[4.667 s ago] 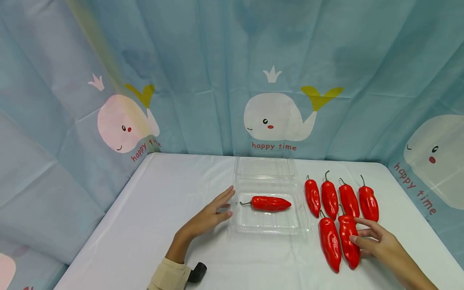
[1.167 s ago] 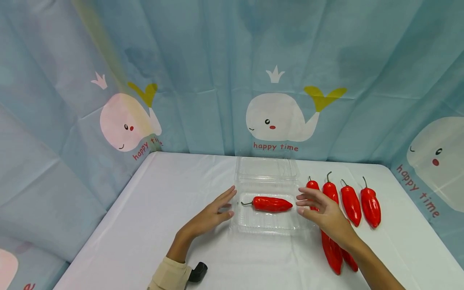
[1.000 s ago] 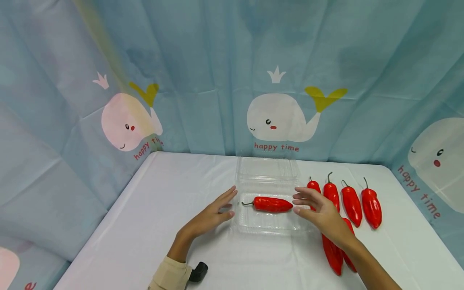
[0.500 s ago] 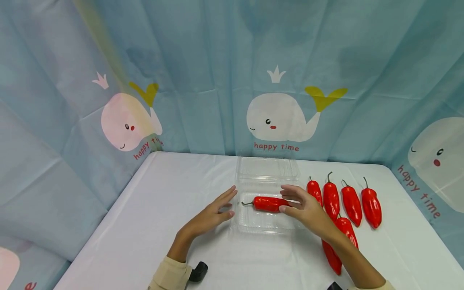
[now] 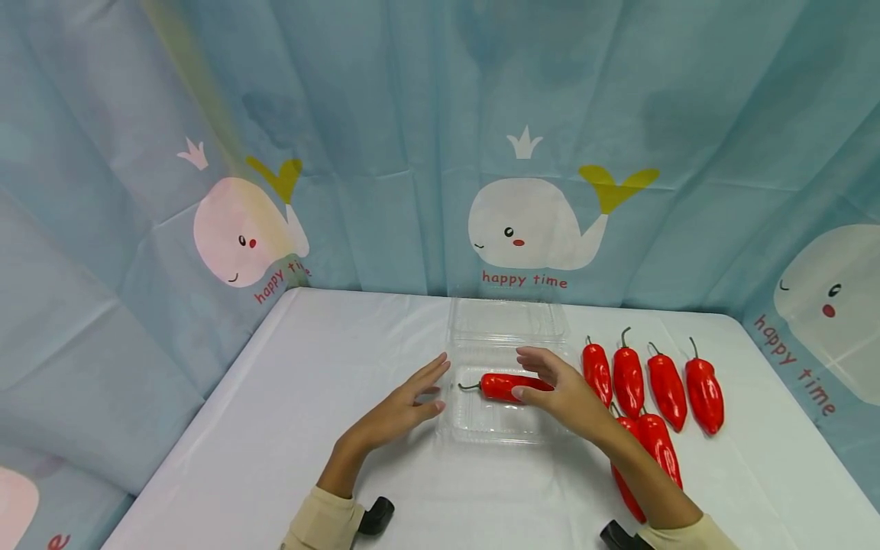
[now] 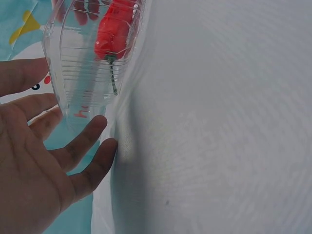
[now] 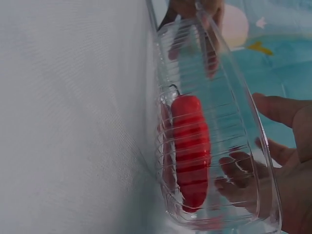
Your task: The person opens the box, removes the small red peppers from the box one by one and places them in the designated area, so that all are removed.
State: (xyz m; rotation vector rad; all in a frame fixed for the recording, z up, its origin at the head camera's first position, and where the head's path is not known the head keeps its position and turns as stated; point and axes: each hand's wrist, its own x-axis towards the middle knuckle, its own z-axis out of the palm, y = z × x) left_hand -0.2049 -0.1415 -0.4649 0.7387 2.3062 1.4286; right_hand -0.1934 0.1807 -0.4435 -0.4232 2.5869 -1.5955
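Note:
A red chili pepper (image 5: 498,387) with a thin dark stem lies crosswise in a clear plastic clamshell box (image 5: 474,438). Its transparent lid (image 5: 507,318) is folded back toward the curtain. My left hand (image 5: 397,411) stands at the box's left side, fingers spread and loosely bent, holding nothing. Above the right end of the pepper hovers my right hand (image 5: 565,396), fingers and thumb apart, covering the pepper's tip in the head view. Through the box wall in the right wrist view, the whole pepper (image 7: 190,151) shows, with a space between it and the fingertips.
Several more red chili peppers (image 5: 665,389) lie in two rows right of the box; my right forearm partly covers the nearer row. A white cloth covers the table (image 5: 330,359). A blue curtain (image 5: 385,153) with whale prints rises behind it.
From the loose peppers on the right, my right hand has moved left, empty, to over the box. My left hand stays beside the box, and the pepper inside has not moved.

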